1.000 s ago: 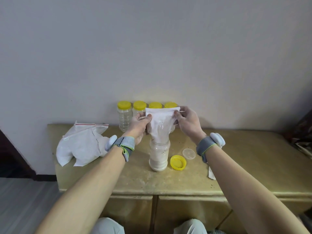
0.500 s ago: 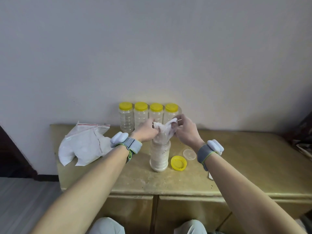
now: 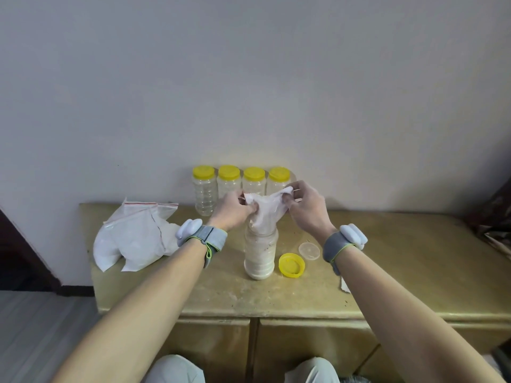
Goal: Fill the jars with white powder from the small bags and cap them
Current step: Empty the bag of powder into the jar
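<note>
An open clear jar (image 3: 260, 252), mostly full of white powder, stands on the cabinet top (image 3: 387, 261). A small plastic bag (image 3: 266, 212) hangs upside down with its mouth in the jar's neck. My left hand (image 3: 232, 210) pinches the bag's left corner and my right hand (image 3: 305, 207) pinches its right corner, both just above the jar. The bag looks slack and crumpled. The jar's yellow cap (image 3: 291, 265) lies upside down to the right of it, beside a clear inner seal disc (image 3: 309, 250).
Several empty jars with yellow caps (image 3: 204, 190) stand in a row against the wall behind my hands. A pile of zip bags holding white powder (image 3: 135, 234) lies at the left. A scrap of white plastic (image 3: 344, 286) shows under my right forearm.
The bag was held stretched tall above the jar; both hands have since come down and together, and the bag has collapsed and crumpled onto the jar's neck.
</note>
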A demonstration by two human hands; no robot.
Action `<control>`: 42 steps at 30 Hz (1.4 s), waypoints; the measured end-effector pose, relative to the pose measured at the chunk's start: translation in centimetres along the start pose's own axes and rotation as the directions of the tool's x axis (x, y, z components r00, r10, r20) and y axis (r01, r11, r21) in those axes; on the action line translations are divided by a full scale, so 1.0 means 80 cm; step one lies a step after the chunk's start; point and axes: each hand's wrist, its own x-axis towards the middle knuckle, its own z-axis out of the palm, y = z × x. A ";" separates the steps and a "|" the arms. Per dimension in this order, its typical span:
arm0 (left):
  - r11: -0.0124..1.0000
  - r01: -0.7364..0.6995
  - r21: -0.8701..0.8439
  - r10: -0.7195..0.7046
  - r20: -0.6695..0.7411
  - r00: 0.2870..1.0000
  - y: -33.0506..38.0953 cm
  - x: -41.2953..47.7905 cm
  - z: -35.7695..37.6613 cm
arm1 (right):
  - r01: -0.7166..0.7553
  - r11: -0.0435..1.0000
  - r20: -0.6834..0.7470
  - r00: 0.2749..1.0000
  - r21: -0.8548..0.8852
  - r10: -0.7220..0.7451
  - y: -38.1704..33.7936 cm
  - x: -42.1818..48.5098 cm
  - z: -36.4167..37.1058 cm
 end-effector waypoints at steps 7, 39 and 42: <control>0.984 0.024 -0.177 -0.017 0.038 0.999 -0.002 0.002 -0.010 | -0.005 1.000 -0.001 1.000 -0.010 0.005 -0.001 0.000 -0.001; 0.683 0.159 -0.713 -0.259 -0.033 0.965 -0.008 0.010 -0.003 | -0.170 0.952 -0.062 0.979 0.253 0.192 0.014 0.015 0.002; 0.685 0.175 -0.707 -0.273 -0.026 0.962 -0.006 0.009 -0.005 | -0.176 0.954 -0.057 0.979 0.244 0.195 0.014 0.013 0.000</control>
